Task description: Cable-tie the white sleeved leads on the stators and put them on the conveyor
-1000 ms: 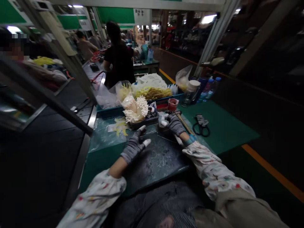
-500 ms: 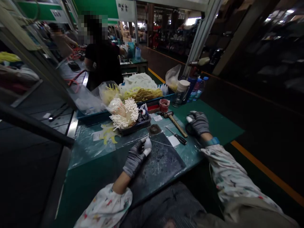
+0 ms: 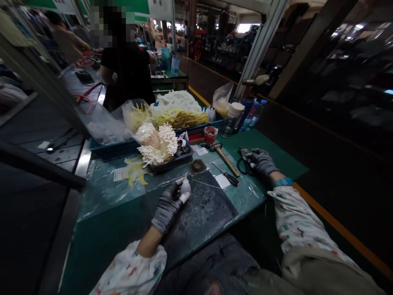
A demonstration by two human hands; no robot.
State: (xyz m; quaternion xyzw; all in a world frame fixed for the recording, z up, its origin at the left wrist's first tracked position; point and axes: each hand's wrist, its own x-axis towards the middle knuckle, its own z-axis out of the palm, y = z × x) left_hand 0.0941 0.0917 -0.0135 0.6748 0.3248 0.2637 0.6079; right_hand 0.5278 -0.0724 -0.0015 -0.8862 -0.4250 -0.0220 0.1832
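My left hand (image 3: 168, 205), in a grey striped glove with white fingertips, is closed around a small white squeeze bulb (image 3: 185, 186). The bulb's thin nozzle points up, above the dark work mat (image 3: 211, 200). A thin pale strand (image 3: 208, 184) lies on the mat just right of the bulb. Over at the right of the table, my right hand (image 3: 262, 162) wears a matching glove, with its fingers curled at black-handled scissors (image 3: 242, 165). The fingers partly cover the scissors, so the exact grip is hard to see.
Near the right hand lie a hammer (image 3: 225, 159) and a screwdriver (image 3: 227, 175). Behind are a bundle of white-tipped sticks (image 3: 159, 143), yellow strips (image 3: 181, 119), a red cup (image 3: 210, 134) and a jar (image 3: 231, 121). A co-worker (image 3: 125, 73) is beyond the table.
My right hand has shifted slightly right across the table, and more of the black-handled scissors shows beside its fingers. My left hand keeps the bulb; the camera view has shifted a little.
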